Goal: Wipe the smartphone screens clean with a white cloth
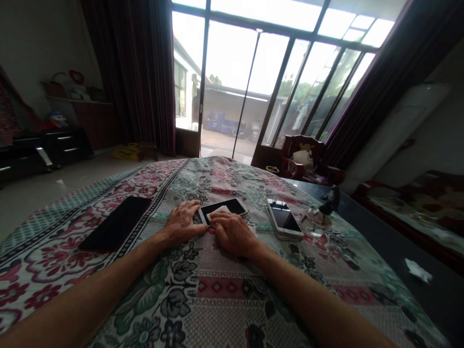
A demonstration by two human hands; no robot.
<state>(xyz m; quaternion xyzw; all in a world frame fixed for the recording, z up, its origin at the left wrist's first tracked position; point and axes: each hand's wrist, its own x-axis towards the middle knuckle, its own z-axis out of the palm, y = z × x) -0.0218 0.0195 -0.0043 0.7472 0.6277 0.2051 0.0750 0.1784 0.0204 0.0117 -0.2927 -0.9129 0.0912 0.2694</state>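
A white smartphone [232, 206] with a dark screen lies flat on the patterned cloth in front of me. My left hand [183, 221] grips its left end, fingers at the far edge and thumb at the near one. Under the fingers of my right hand [232, 233], a white tissue [219, 210] is pressed onto the screen; part of it is hidden. To the right sits a small stack of white phones [284, 220], the top one screen up. Off to the left rests a large black tablet-like slab [116, 223].
The floral cloth [221, 319] covers the table. Near its right side stand a clear glass object [319, 222] and a small black device [329, 200]. A crumpled white tissue [418, 270] lies on a dark surface at right. Beyond are a wooden chair [302, 157] and glass doors.
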